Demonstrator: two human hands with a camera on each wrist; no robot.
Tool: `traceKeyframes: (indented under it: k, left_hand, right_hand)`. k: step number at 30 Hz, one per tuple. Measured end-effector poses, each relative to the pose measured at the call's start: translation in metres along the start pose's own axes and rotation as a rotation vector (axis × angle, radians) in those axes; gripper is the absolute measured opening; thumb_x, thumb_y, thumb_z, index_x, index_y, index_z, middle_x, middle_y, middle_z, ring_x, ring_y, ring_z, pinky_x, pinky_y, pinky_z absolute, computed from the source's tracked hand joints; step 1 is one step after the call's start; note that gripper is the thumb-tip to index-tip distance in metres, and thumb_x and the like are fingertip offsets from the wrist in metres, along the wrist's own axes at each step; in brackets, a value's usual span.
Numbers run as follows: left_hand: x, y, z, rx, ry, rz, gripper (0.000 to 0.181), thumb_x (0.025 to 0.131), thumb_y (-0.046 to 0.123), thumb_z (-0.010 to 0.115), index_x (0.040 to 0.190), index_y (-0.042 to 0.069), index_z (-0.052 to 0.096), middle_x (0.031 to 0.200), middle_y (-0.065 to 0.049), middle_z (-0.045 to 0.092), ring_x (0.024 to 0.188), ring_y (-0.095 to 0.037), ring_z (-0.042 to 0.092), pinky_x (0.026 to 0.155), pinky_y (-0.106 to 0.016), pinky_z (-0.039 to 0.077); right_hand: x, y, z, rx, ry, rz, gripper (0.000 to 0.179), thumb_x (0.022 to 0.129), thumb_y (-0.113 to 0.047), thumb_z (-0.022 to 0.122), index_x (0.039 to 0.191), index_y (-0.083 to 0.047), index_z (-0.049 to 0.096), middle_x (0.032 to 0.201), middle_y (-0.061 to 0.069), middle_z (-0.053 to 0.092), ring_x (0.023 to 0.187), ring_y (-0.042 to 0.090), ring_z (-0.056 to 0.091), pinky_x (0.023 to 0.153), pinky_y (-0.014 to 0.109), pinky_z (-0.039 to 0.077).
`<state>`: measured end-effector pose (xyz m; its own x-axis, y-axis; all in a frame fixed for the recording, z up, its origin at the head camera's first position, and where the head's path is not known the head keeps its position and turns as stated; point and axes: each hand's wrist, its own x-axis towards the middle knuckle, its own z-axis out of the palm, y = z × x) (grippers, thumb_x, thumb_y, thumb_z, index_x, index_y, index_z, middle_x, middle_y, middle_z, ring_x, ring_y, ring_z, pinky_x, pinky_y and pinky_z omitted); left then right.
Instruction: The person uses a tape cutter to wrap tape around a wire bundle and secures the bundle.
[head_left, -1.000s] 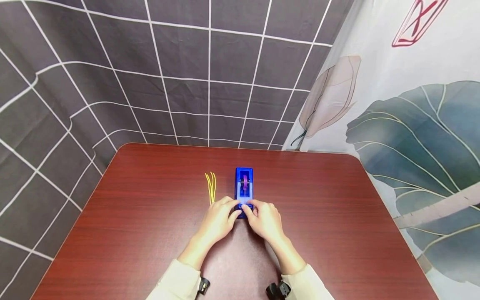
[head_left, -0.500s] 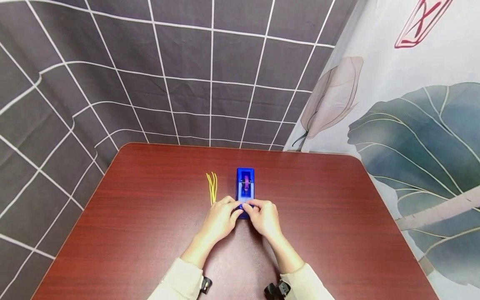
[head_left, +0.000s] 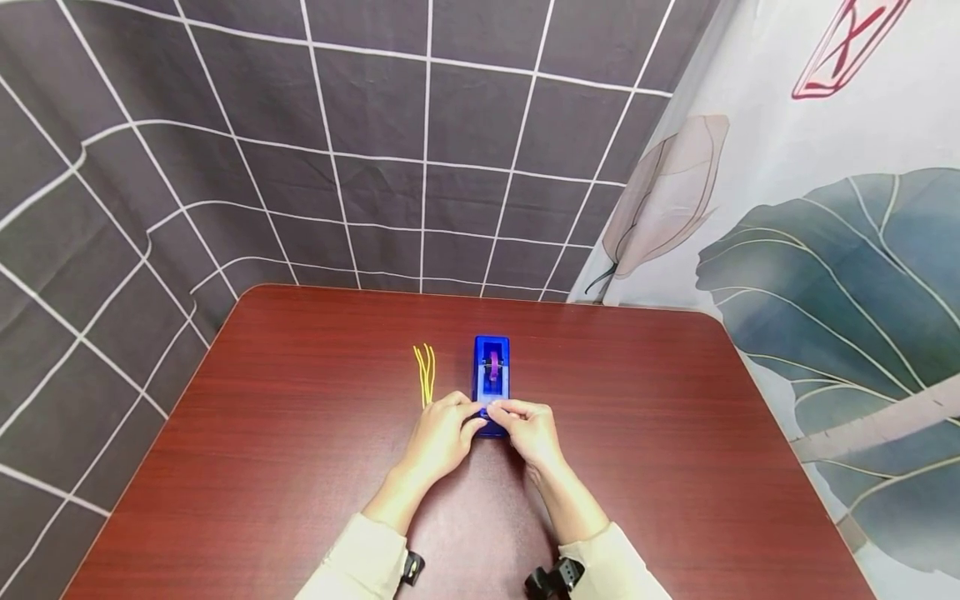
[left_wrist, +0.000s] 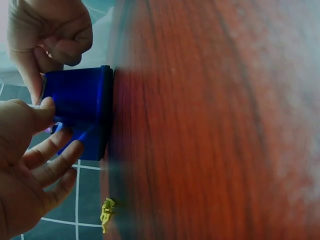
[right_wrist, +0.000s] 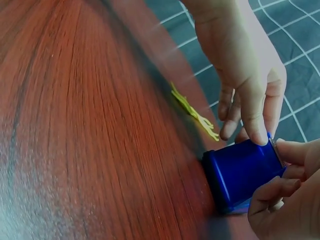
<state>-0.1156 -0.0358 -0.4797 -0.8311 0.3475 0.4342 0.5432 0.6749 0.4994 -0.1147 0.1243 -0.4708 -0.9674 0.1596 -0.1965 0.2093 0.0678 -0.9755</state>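
A blue tape dispenser (head_left: 492, 343) with a purple roll (head_left: 493, 364) in it stands on the table, its cutter end toward me. My left hand (head_left: 438, 433) holds this near end from the left; in the left wrist view its thumb (left_wrist: 46, 111) lies at the upper edge while the other fingers spread along the side. From the right, my right hand (head_left: 534, 432) has thumb and index finger together at the cutter edge, pinching there at the tape's end. The strip itself is mostly hidden by the fingers. In the right wrist view, the dispenser's blue end wall (right_wrist: 245, 167) shows between both hands.
Several thin yellow strands (head_left: 424, 371) lie on the reddish-brown table (head_left: 300, 375), just beyond my left hand. A grey gridded curtain (head_left: 375, 150) hangs behind the table, and a white leaf-patterned curtain (head_left: 780, 167) hangs along the right.
My right thumb and index finger have come closer together at the cutter edge and shifted slightly forward. My left hand and the dispenser have stayed nearly still.
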Motion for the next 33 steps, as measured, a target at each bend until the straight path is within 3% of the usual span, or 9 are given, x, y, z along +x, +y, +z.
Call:
traceKeyframes:
  k: [5, 9, 17, 23, 33]
  left_hand:
    - [0.001, 0.000, 0.000, -0.007, -0.007, -0.010, 0.015, 0.088, 0.015, 0.077, 0.101, 0.008, 0.078, 0.086, -0.001, 0.066, 0.080, -0.022, 0.067, 0.075, -0.040, 0.052]
    - [0.001, 0.000, -0.001, -0.010, -0.004, -0.013, 0.017, 0.088, 0.014, 0.078, 0.103, 0.006, 0.078, 0.087, -0.002, 0.066, 0.081, -0.022, 0.067, 0.075, -0.040, 0.053]
    - [0.000, 0.000, 0.000, 0.016, -0.016, -0.020, 0.015, 0.089, 0.015, 0.077, 0.102, 0.007, 0.078, 0.087, -0.002, 0.066, 0.081, -0.021, 0.067, 0.076, -0.039, 0.053]
    - [0.000, 0.002, 0.001, 0.063, -0.014, -0.014, 0.015, 0.089, 0.015, 0.076, 0.101, 0.006, 0.077, 0.087, -0.002, 0.067, 0.082, -0.023, 0.067, 0.077, -0.040, 0.052]
    - [0.000, 0.004, 0.003, 0.123, 0.016, -0.027, 0.017, 0.086, 0.017, 0.079, 0.100, 0.008, 0.078, 0.088, -0.001, 0.069, 0.082, -0.023, 0.068, 0.077, -0.041, 0.051]
  right_hand:
    - [0.000, -0.002, -0.001, 0.139, -0.014, 0.095, 0.019, 0.087, -0.004, 0.077, 0.101, 0.008, 0.075, 0.065, -0.007, 0.066, 0.046, 0.002, 0.040, 0.047, 0.018, 0.035]
    - [0.000, -0.006, -0.001, 0.187, -0.031, 0.106, 0.016, 0.089, -0.006, 0.075, 0.099, 0.006, 0.076, 0.065, -0.006, 0.065, 0.049, 0.001, 0.040, 0.048, 0.018, 0.035]
    - [-0.002, -0.007, -0.003, 0.067, -0.027, 0.076, 0.019, 0.089, -0.011, 0.075, 0.092, 0.008, 0.075, 0.053, -0.006, 0.055, 0.041, 0.002, 0.033, 0.044, 0.021, 0.028]
    - [-0.004, -0.006, -0.005, 0.060, -0.019, 0.082, 0.021, 0.088, -0.014, 0.076, 0.088, 0.008, 0.075, 0.049, -0.008, 0.051, 0.040, 0.001, 0.032, 0.044, 0.021, 0.026]
    - [-0.012, -0.006, -0.004, 0.054, -0.035, 0.081, 0.022, 0.090, -0.015, 0.075, 0.089, 0.008, 0.075, 0.056, -0.007, 0.057, 0.043, 0.003, 0.035, 0.046, 0.022, 0.031]
